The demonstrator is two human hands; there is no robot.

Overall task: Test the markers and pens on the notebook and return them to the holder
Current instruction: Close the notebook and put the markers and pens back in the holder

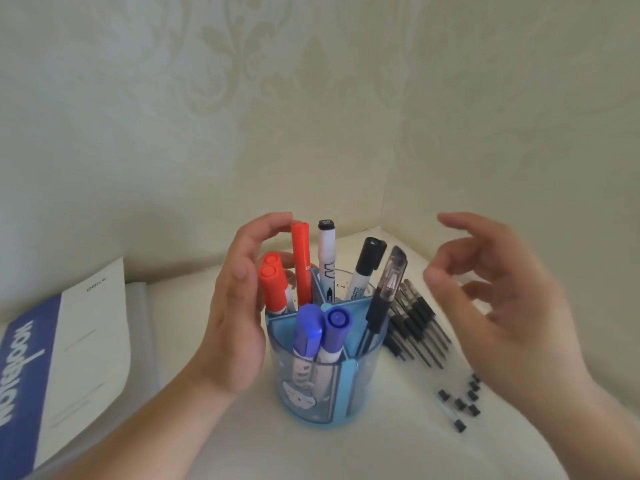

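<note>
In the lower middle of the frame the holder [313,382] is translucent light blue, with a pale cartoon figure printed on its front wall. Three red markers [273,289] stand in its left compartment, and two markers with purple-blue caps [337,323] sit in the near one. Behind them rise two white markers with black caps [369,261], and at the right a clear pen with a black grip [384,292]. At lower left the notebook [65,358] is white with a deep blue band carrying white lettering. Right of the holder lie black refills [415,323]. The wall [311,98] shows cream wallpaper with a pale damask pattern.
</note>
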